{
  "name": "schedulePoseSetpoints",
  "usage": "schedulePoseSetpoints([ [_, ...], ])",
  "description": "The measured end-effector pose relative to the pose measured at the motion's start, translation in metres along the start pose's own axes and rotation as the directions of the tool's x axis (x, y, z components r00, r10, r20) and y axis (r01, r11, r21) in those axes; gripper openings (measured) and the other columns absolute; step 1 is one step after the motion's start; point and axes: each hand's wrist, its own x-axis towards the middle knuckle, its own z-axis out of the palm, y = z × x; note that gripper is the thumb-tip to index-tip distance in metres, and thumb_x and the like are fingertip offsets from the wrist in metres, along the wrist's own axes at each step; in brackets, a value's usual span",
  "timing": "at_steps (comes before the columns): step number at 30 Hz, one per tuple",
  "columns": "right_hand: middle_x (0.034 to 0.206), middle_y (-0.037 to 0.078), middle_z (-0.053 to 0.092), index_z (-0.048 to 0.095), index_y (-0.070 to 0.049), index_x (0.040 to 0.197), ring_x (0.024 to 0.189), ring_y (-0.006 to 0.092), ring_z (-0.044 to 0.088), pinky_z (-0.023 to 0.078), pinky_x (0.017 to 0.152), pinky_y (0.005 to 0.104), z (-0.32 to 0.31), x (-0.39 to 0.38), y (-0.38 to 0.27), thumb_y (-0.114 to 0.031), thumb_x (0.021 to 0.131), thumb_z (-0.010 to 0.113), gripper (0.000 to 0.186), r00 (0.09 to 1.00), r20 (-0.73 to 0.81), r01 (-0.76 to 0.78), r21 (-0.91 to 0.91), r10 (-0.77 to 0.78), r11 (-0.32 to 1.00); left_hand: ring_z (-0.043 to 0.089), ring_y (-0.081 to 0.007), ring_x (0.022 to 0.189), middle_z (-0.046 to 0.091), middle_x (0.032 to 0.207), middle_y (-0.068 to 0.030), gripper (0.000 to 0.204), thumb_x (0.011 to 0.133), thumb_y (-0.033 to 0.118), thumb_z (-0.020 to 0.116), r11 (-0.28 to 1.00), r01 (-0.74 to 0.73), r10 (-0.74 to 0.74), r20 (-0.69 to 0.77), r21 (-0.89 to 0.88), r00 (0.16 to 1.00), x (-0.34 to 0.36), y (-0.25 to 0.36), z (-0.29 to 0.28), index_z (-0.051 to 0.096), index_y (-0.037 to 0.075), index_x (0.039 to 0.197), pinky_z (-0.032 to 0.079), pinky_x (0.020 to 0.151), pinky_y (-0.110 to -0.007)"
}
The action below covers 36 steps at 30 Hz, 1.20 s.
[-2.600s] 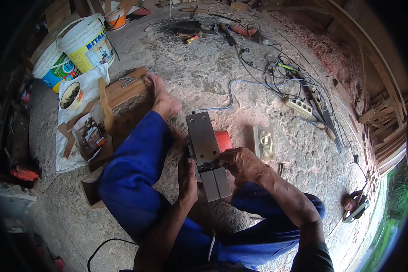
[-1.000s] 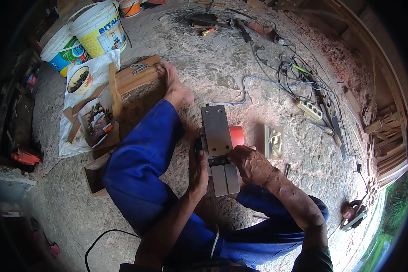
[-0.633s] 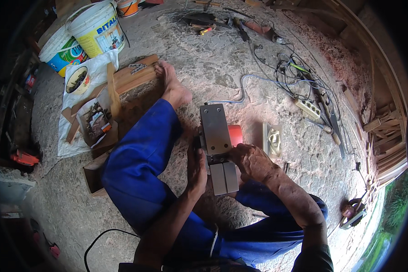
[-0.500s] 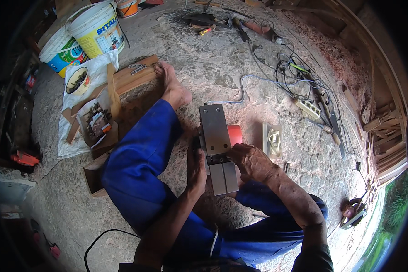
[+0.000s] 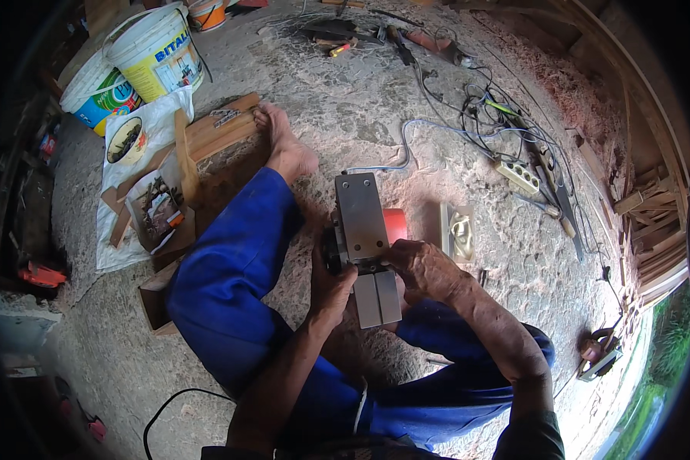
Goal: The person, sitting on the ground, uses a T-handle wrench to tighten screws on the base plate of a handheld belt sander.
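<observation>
An electric hand planer (image 5: 363,215) with a red body part lies sole up between my legs, its two flat metal plates facing me. My left hand (image 5: 330,293) is wrapped round its left side, the thumb at the edge by the gap between the plates. On the other side my right hand (image 5: 422,268) has its fingers bent and pressed together at the right end of that gap, where the blade drum sits. Whatever those fingertips pinch, if anything, is hidden. Right of the planer a small pale open tray (image 5: 444,234) holds a cream-coloured thing.
A power strip (image 5: 517,176) and tangled cables lie at the right, beside a handsaw (image 5: 566,215). Left are a wooden frame (image 5: 184,153), a bag of screws (image 5: 157,207) and a bowl (image 5: 136,154) on a white sack. Paint buckets (image 5: 157,65) stand behind them.
My left thumb has shifted onto the planer's edge near the gap, and the fingers have closed lower round its side. The right hand has barely moved. The view has shifted slightly.
</observation>
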Motion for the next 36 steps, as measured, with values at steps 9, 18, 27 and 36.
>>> schedulePoseSetpoints([
  [9, 0.123, 0.010, 0.060, 0.057, -0.016, 0.129, 0.104, 0.0270, 0.062, 0.052, 0.091, 0.0449, 0.038, -0.008, 0.005, -0.016, 0.092, 0.052, 0.037, 0.989, -0.129, -0.092, -0.168, 0.070, 0.981, 0.044, -0.0229, 0.134, 0.045, 0.145, -0.0111, 0.080, 0.091, 0.013, 0.069, 0.994, -0.093, 0.091, 0.054, 0.048, 0.994, 0.004, 0.004, -0.001, 0.025, 0.012, 0.157, 0.040, 0.111, -0.038],
  [18, 0.100, 0.004, 0.066, 0.068, -0.015, 0.111, 0.097, 0.0233, 0.066, 0.056, 0.081, 0.0347, 0.018, 0.007, -0.003, -0.025, 0.088, 0.064, 0.026, 0.997, -0.077, -0.007, -0.193, -0.008, 0.981, 0.056, -0.0200, 0.121, 0.054, 0.137, -0.0086, 0.062, 0.097, 0.027, 0.068, 0.994, -0.069, 0.080, 0.126, -0.089, 0.989, 0.006, -0.010, -0.012, 0.039, 0.011, 0.148, 0.047, 0.102, -0.038],
  [27, 0.083, 0.011, 0.070, 0.068, -0.009, 0.093, 0.080, 0.0327, 0.070, 0.055, 0.067, 0.0451, -0.035, 0.032, 0.027, -0.040, 0.103, 0.050, 0.037, 0.858, -0.390, -0.307, 0.136, 0.336, 0.942, 0.068, -0.0244, 0.105, 0.067, 0.120, -0.0112, 0.049, 0.100, 0.041, 0.059, 0.888, 0.237, -0.099, 0.341, -0.394, 0.935, -0.010, 0.045, -0.001, 0.056, 0.004, 0.133, 0.056, 0.092, -0.041],
  [36, 0.104, 0.019, 0.072, 0.074, -0.010, 0.105, 0.097, 0.0378, 0.070, 0.056, 0.086, 0.0454, 0.078, 0.100, 0.175, -0.016, 0.090, 0.059, 0.022, 0.670, -0.425, -0.440, 0.433, 0.609, 0.786, 0.058, -0.0348, 0.120, 0.055, 0.137, -0.0191, 0.082, 0.093, 0.063, 0.055, 0.824, 0.187, -0.143, 0.122, -0.535, 0.982, -0.019, 0.064, -0.020, 0.041, 0.001, 0.147, 0.047, 0.104, -0.050],
])
